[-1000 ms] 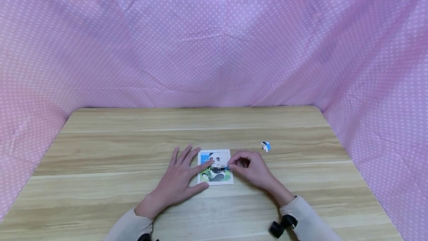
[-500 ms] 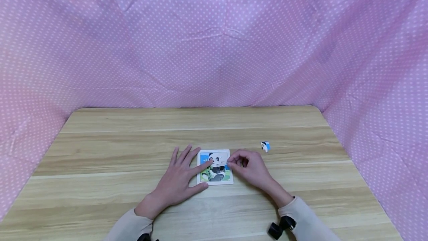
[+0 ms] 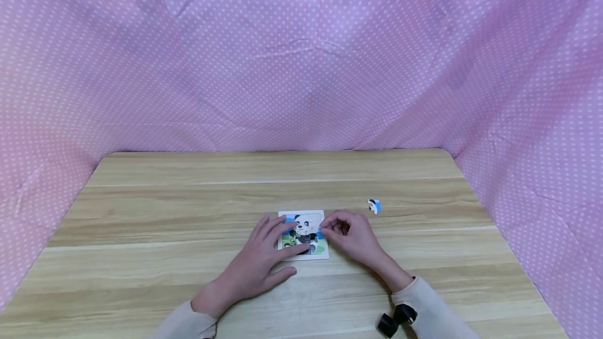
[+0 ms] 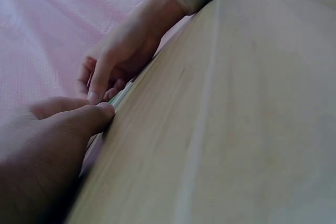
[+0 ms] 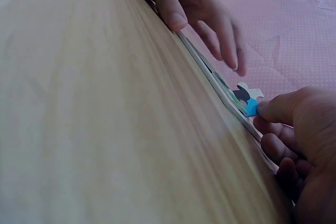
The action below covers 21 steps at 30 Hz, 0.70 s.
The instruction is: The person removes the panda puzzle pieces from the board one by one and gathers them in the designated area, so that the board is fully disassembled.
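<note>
A square panda jigsaw puzzle in a white frame (image 3: 314, 257) lies near the middle of the table. My right hand (image 3: 353, 237) pinches a small puzzle piece (image 5: 251, 100) at the frame's right side. In the right wrist view that piece is tilted up, blue at one end with white and dark parts. My left hand (image 3: 256, 261) lies spread over the frame's left part, fingers extended and hiding some of the picture. Its index finger reaches the lower middle of the panda. Whether every finger touches the puzzle is unclear.
One loose puzzle piece (image 3: 374, 206), white, black and blue, lies on the wooden table (image 3: 188, 198) beyond my right hand. A pink dotted cloth (image 3: 301, 67) hangs behind the table and along its sides. A black device (image 3: 398, 319) sits at my right wrist.
My left hand has shifted, its index finger moving from the panda's face down to the lower middle of the picture. The right hand stays nearly in place, still pinching the piece.
</note>
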Motion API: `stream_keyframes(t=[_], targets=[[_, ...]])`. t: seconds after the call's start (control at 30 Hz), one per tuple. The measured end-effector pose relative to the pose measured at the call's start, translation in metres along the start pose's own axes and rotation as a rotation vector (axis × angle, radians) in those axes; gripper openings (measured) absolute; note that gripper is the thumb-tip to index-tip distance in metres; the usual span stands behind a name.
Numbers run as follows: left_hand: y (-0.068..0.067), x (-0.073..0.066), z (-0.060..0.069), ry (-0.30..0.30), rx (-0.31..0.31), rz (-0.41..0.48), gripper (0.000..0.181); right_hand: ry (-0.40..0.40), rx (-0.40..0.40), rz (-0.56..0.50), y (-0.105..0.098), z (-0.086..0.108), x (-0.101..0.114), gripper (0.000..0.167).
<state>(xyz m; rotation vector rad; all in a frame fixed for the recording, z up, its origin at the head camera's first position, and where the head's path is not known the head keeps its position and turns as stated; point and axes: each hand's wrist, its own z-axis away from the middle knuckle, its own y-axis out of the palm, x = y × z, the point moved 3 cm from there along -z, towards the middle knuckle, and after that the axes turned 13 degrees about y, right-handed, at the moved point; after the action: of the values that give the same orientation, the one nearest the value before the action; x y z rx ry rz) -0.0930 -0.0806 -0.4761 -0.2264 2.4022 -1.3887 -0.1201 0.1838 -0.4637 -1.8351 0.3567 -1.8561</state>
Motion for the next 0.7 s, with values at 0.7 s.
stream_keyframes(t=[0.7], targets=[[0.0061,-0.0088,-0.0012,-0.009,0.087,-0.103,0.058,-0.034,0.015,-0.024,0.0016,0.0009,-0.0015,0.018]])
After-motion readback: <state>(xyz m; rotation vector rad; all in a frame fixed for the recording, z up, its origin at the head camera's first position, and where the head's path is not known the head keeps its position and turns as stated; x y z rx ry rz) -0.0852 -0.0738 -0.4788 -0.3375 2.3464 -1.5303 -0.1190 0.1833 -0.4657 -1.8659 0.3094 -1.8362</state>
